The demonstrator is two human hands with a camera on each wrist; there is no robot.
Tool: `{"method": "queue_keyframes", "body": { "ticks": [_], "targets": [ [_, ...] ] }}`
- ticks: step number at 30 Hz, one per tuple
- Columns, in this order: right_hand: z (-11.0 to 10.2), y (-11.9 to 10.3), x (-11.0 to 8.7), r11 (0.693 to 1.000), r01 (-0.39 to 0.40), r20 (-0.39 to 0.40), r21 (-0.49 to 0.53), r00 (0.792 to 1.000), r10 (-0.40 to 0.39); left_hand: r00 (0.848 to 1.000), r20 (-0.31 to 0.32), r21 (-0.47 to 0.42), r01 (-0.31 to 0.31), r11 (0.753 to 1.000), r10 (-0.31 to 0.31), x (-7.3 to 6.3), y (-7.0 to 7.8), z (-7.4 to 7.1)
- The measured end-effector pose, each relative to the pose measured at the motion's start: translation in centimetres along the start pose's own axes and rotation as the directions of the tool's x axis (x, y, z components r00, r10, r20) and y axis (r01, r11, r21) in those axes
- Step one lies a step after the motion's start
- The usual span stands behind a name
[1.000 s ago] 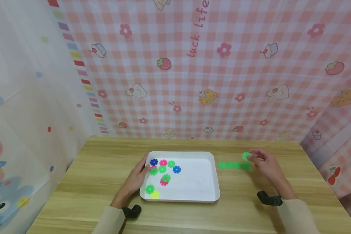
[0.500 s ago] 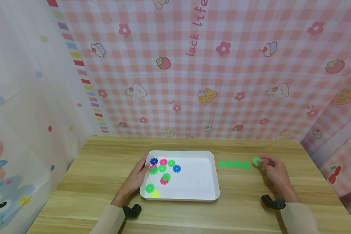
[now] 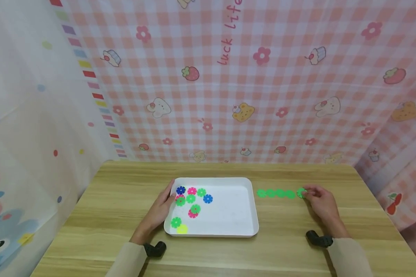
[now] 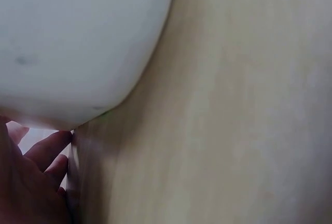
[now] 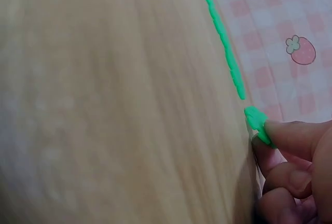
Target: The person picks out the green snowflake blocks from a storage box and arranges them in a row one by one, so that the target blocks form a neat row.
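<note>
My left hand (image 3: 159,211) grips the left side of a white tray (image 3: 230,215), thumb over the rim. In the left wrist view its fingers (image 4: 47,150) reach the tray's outer edge. Notched plastic snowflake discs in green, pink, blue and yellow lie in the tray's left half, some overlapping. Right of the tray, a row of several green discs (image 3: 280,193) lies flat on the table. My right hand (image 3: 323,202) pinches another green snowflake disc (image 5: 255,119) between thumb and fingertips, tilted, with a small gap to the row's right end in the right wrist view.
The wooden table (image 3: 208,256) runs back to a pink checked cloth (image 3: 208,92) hanging behind it. A white patterned cloth (image 3: 31,111) hangs at the left. A black wrist device (image 3: 319,239) sits on each wrist.
My right hand has carried its green disc from above the row's right end out to the right and down, beside that end. The left hand has stayed on the tray.
</note>
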State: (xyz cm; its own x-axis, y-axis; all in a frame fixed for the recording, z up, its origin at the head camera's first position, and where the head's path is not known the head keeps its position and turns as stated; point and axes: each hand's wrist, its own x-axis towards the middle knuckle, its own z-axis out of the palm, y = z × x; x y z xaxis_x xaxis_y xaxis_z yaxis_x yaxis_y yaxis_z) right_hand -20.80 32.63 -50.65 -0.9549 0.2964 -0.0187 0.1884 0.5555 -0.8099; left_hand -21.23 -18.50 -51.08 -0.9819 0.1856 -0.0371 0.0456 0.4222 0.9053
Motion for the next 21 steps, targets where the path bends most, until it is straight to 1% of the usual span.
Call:
{"method": "queue_keyframes", "body": {
  "ticks": [8, 13, 21],
  "targets": [
    [0.42, -0.09, 0.05, 1.000, -0.010, -0.039, -0.021, 0.999, 0.009, 1.000, 0.005, -0.004, -0.014, 1.000, 0.014, 0.04, 0.11, -0.06],
    [0.55, 0.12, 0.17, 1.000, -0.017, -0.043, -0.018, 0.999, 0.016, 1.000, 0.014, -0.015, -0.025, 1.000, 0.025, 0.05, 0.21, -0.05],
    [0.68, 0.11, 0.14, 0.999, -0.037, -0.053, -0.020, 0.998, 0.036, 1.000, 0.006, -0.010, -0.010, 1.000, 0.010, -0.03, 0.13, 0.01]
  ]
}}
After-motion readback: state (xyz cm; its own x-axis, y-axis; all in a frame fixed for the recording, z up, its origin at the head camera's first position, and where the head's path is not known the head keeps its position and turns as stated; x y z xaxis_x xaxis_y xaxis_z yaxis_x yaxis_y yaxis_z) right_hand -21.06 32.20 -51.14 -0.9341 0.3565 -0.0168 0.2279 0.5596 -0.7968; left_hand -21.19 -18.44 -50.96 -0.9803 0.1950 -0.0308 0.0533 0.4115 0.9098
